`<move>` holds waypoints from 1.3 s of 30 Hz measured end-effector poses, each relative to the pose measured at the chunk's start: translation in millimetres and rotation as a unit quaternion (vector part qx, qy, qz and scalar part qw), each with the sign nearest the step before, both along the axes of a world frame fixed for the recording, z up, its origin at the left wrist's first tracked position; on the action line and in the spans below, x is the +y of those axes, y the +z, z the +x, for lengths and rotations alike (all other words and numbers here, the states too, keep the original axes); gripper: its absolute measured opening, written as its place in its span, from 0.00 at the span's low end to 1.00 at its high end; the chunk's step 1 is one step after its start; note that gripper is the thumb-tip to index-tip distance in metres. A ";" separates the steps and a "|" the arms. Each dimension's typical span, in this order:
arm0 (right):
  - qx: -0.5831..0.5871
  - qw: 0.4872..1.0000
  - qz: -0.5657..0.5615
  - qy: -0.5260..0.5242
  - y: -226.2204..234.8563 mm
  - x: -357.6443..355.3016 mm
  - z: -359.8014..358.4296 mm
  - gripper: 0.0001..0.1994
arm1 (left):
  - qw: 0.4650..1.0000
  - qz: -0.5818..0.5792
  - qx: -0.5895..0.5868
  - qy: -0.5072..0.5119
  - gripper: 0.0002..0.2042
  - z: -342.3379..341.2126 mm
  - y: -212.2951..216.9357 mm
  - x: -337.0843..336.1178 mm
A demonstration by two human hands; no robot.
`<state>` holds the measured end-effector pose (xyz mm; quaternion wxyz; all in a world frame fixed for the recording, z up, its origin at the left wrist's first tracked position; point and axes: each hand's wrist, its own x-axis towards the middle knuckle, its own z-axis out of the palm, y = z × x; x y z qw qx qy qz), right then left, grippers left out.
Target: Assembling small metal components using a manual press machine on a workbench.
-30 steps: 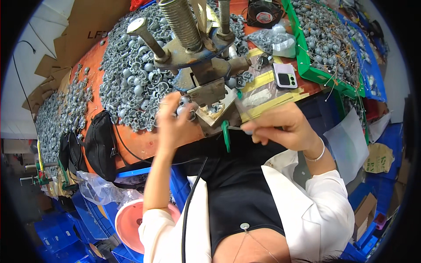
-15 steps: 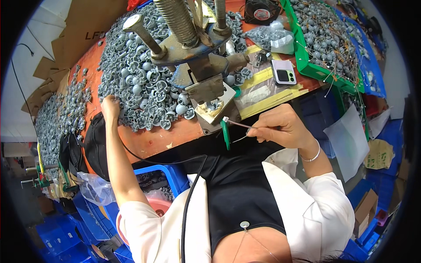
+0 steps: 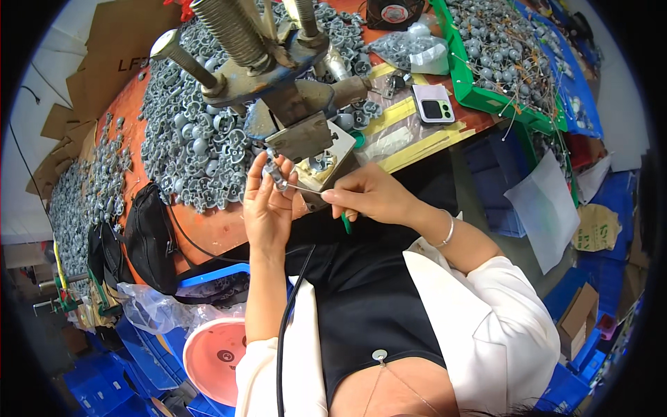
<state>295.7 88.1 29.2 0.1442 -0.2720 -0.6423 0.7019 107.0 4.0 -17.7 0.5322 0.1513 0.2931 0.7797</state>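
Observation:
My left hand (image 3: 267, 212) is raised just in front of the press, its fingers closed on a small grey plastic part (image 3: 278, 182). To the right, my right hand (image 3: 372, 194) pinches a thin pale wire (image 3: 307, 189) that runs across to the grey part. Whether the wire's end sits inside the part is too small to tell. Behind both hands stands the metal press (image 3: 295, 104), with thick threaded rods and a flat steel plate (image 3: 304, 141) above a pale block (image 3: 340, 149). Below my right fingers shows a green piece (image 3: 346, 223), partly hidden.
A large heap of grey plastic parts (image 3: 201, 139) covers the orange table (image 3: 149, 90). At right lie a phone (image 3: 434, 105), a plastic bag of parts (image 3: 417, 52) and a green tray (image 3: 479, 103) of wired parts. A black bag (image 3: 149, 236) hangs at the left edge above a pink basin (image 3: 215, 354).
My left hand has come from the heap to the middle and now holds a grey part. My right hand has moved left with the wire, bringing it to that part. The view has shifted slightly.

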 end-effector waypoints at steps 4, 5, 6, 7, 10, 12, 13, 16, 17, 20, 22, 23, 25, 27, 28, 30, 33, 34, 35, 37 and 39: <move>0.010 0.999 -0.032 0.009 -8.1 -1.7 -3.1 0.17 | 1.000 0.011 0.016 -0.004 0.20 14.1 -4.4 -5.0; 0.008 0.999 -0.035 0.007 -8.6 -2.3 -3.0 0.17 | 1.000 0.013 0.025 -0.003 0.20 16.3 -4.5 -6.0; 0.008 0.999 -0.035 0.006 -9.2 -2.7 -2.7 0.17 | 1.000 0.013 0.025 -0.004 0.20 19.1 -4.3 -6.6; 0.009 1.000 -0.029 0.008 -9.8 -3.1 -2.5 0.17 | 0.998 0.016 0.064 0.009 0.20 22.4 -3.6 -7.1; 0.037 0.999 -0.025 -0.008 -9.4 -9.1 -7.3 0.16 | 0.996 0.016 0.079 0.039 0.21 35.6 2.7 -6.4; 0.064 0.997 -0.025 -0.027 -12.1 -14.6 -13.3 0.16 | 0.999 0.030 0.018 0.038 0.21 43.8 0.3 -7.2; 0.066 0.994 0.069 -0.045 -19.4 -16.5 -16.5 0.16 | 0.998 0.023 0.036 0.039 0.21 49.6 -1.9 -9.4; 0.078 0.975 0.200 -0.059 -25.1 -15.5 -15.5 0.15 | 0.977 0.045 0.203 0.057 0.15 50.7 -6.2 -17.7; 0.054 0.994 0.078 -0.046 -20.9 -13.2 -11.8 0.15 | 0.953 0.061 0.292 0.051 0.14 43.9 -7.5 -20.1; 0.064 0.984 -0.165 -0.008 -18.1 -5.1 -1.9 0.15 | 0.835 0.109 0.533 0.090 0.11 37.6 14.4 -15.5; 0.109 0.943 -0.315 0.016 -14.9 -3.0 0.3 0.14 | 0.808 0.101 0.575 0.083 0.08 39.4 23.4 -15.5; 0.095 0.949 -0.299 -0.003 -14.4 -1.4 0.9 0.12 | 0.801 0.108 0.581 0.094 0.07 40.6 25.1 -15.4; 0.099 0.974 -0.200 -0.047 -27.3 5.1 2.5 0.10 | 0.858 0.062 0.473 0.188 0.04 34.7 18.4 -16.4; 0.123 0.983 -0.061 -0.121 -29.8 13.4 3.8 0.07 | 0.907 0.040 0.338 0.247 0.06 23.9 19.8 -11.9; 0.123 0.983 -0.061 -0.121 -31.1 15.5 4.2 0.07 | 0.893 -0.018 0.368 0.258 0.05 17.9 20.3 -10.7; 0.080 0.988 0.018 -0.133 -34.7 18.0 4.4 0.06 | 0.837 -0.093 0.448 0.300 0.12 19.8 23.8 -3.5; -0.001 0.962 0.241 -0.132 -28.3 14.7 -0.2 0.06 | 0.561 -0.073 0.781 0.265 0.25 28.6 37.2 -7.0; 0.000 0.962 0.241 -0.131 -29.7 13.4 -3.5 0.06 | 0.573 -0.023 0.802 0.165 0.22 30.3 35.6 -10.0; 0.055 0.964 0.238 -0.107 -32.8 11.9 -7.4 0.06 | 0.647 -0.021 0.757 0.084 0.17 35.4 29.8 -7.8; 0.113 0.966 0.216 -0.081 -38.7 8.2 -12.2 0.08 | 0.745 -0.064 0.663 0.043 0.13 42.1 25.0 -6.8; 0.092 0.977 0.174 -0.086 -36.5 7.9 -13.6 0.09 | 0.778 -0.087 0.621 0.038 0.10 38.8 18.6 -5.5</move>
